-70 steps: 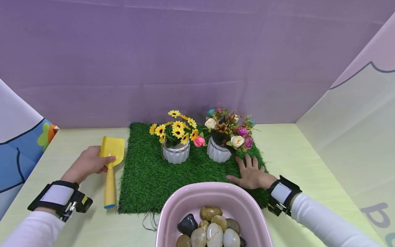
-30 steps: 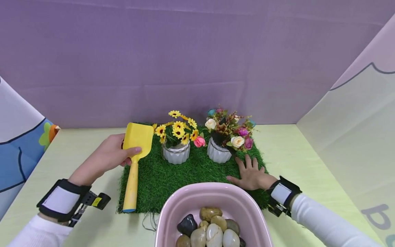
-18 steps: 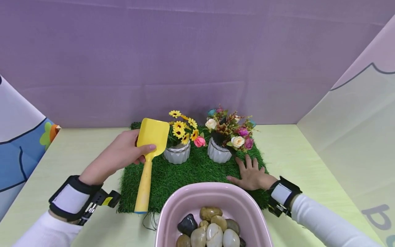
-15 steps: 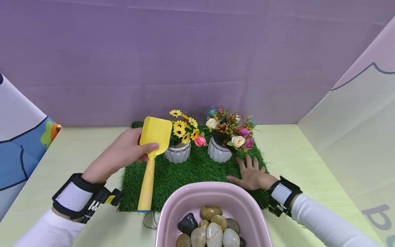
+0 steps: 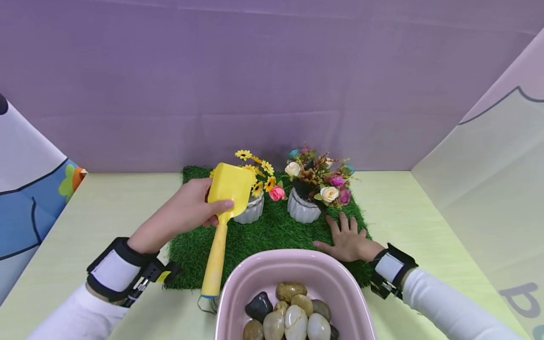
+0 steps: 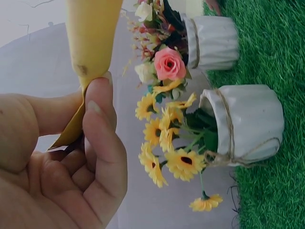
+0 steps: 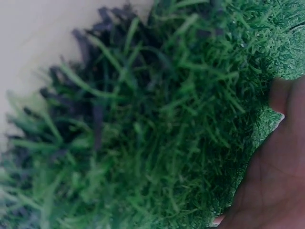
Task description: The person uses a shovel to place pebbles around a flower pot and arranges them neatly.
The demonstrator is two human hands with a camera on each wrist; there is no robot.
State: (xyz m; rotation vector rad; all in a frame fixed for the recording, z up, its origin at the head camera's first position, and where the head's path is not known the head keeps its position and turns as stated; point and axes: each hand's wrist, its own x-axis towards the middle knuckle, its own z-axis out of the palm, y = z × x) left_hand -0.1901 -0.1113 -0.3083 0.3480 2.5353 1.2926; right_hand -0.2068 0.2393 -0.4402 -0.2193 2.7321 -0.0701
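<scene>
My left hand (image 5: 191, 205) pinches a yellow toy shovel (image 5: 233, 189) at the blade, where it meets the neck, thumb on top and fingers beneath. The shovel's handle (image 6: 93, 40) points down toward me, over the grass mat's front edge. In the head view the blade overlaps the white pot of yellow daisies (image 5: 250, 211). My right hand (image 5: 348, 242) rests with spread fingers on the right part of the green artificial grass mat (image 5: 272, 236). Just beyond its fingertips stands a white pot with mixed roses (image 5: 303, 209).
A pink basin (image 5: 293, 257) holding several smooth stones (image 5: 296, 321) stands at the front, overlapping the mat's front edge in view. A purple backdrop (image 5: 272, 85) rises behind the pale table (image 5: 127, 189), with printed panels on both sides.
The left hand has carried the shovel from the table left of the mat rightward, over the mat and in front of the daisies. The right hand has stayed in place.
</scene>
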